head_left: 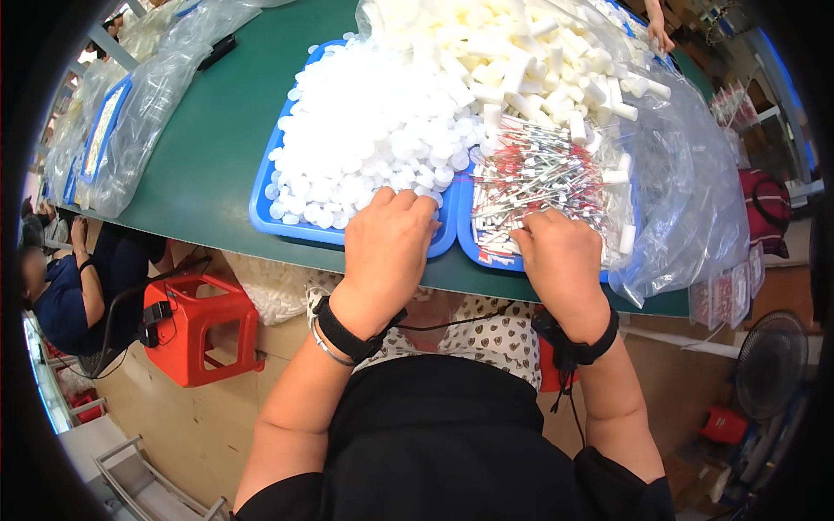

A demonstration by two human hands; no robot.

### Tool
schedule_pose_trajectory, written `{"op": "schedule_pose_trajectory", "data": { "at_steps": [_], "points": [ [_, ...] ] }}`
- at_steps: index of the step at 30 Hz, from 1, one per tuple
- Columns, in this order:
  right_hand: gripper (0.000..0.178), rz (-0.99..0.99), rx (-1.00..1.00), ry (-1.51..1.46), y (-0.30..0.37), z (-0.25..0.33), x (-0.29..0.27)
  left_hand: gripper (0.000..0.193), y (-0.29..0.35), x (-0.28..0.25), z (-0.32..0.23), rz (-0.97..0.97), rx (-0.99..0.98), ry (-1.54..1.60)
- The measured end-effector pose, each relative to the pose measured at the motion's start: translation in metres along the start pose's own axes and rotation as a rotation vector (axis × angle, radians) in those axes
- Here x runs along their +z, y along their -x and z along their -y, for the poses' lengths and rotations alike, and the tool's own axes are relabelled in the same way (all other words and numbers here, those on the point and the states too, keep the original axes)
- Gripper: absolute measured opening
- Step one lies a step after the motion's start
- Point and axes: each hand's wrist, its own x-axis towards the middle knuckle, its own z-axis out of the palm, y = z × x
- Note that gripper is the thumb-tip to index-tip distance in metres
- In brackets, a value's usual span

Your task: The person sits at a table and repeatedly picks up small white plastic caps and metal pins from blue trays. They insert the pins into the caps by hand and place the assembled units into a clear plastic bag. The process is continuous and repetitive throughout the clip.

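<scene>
My left hand (388, 243) rests at the near edge of a blue tray (261, 205) heaped with small translucent white round caps (373, 122). Its fingers are curled in and hide whatever they may hold. At the front of a second blue tray (471, 239), my right hand (563, 252) reaches down with bent fingers, its thumb beside the contents. What those fingers grip is hidden. This tray holds a tangle of thin metal rods (552, 174) with red and white parts. Each of my wrists wears a black band.
Behind the trays, white foam-like cylinders (521, 52) form a large pile. Clear plastic sheeting (686, 191) covers the green table's (200, 174) right side. A red stool (204, 330) and a seated person (65, 295) are at left, a fan (771, 365) at right. Another person's hand (660, 35) shows top right.
</scene>
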Motion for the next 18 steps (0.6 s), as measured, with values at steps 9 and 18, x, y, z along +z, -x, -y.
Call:
{"op": "schedule_pose_trajectory", "data": {
  "at_steps": [9,18],
  "points": [
    [0.011,-0.202,-0.195,0.067,-0.016,0.003,-0.018,0.031,-0.006,0.006,0.005,-0.13,-0.048,0.063],
    [0.014,-0.24,-0.33,-0.006,-0.021,-0.024,-0.013,0.023,-0.01,0.008,0.007,-0.193,-0.069,0.123]
  ]
}}
